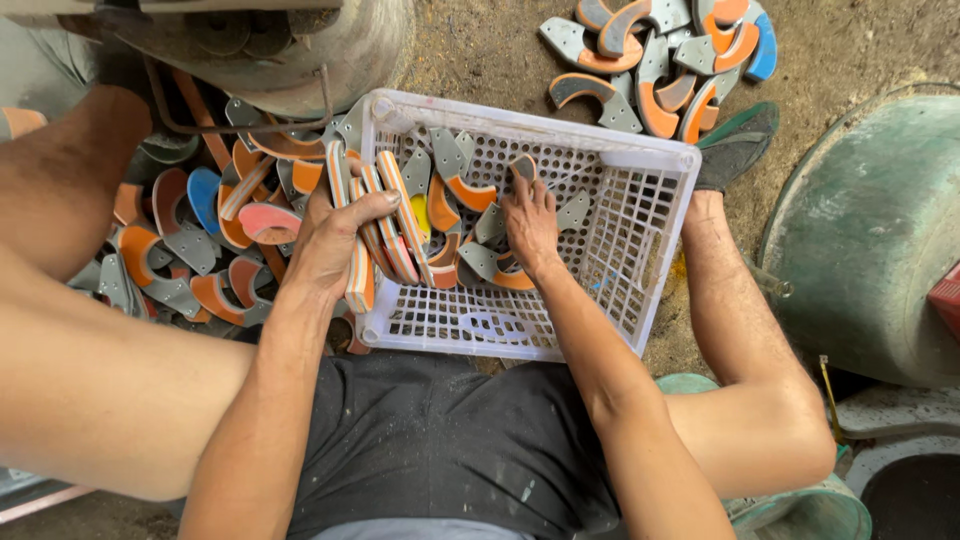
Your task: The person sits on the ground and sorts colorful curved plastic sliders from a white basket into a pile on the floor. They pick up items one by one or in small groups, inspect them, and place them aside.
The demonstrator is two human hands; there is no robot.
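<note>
Dark dusty shorts [440, 450] and two bare forearms fill the near edge of the view; the person sits low with knees spread round a white perforated plastic crate [640, 250] on the dirt floor.

At the crate's left wall, the left hand [335, 245] is clenched round a stack of curved crescent-shaped pieces, grey with orange and white layered edges [385, 225], held on edge and side by side, thumb on the near side and fingers wrapped over the top. The stack sits just inside the crate's rim. The right hand [530, 220] reaches down into the middle of the crate, fingers spread and touching a loose grey-and-orange crescent piece [522, 168]; whether it has actually closed on that piece cannot be told. More loose pieces lie on the crate floor around the fingers, some grey side up, some showing orange.

By the look of it, the step in hand is gathering: picking single pieces out of the crate and adding them to the bundle. A clean pinch on one piece, turned to match the curve of those already held, would be needed to seat it against the stack.

Left of the crate is a heap of similar pieces in orange, blue and pink [200, 240]. Another pile [660, 60] lies beyond it, near a dark green sandal [740, 140]. A large green metal drum [870, 230] stands to the right.
</note>
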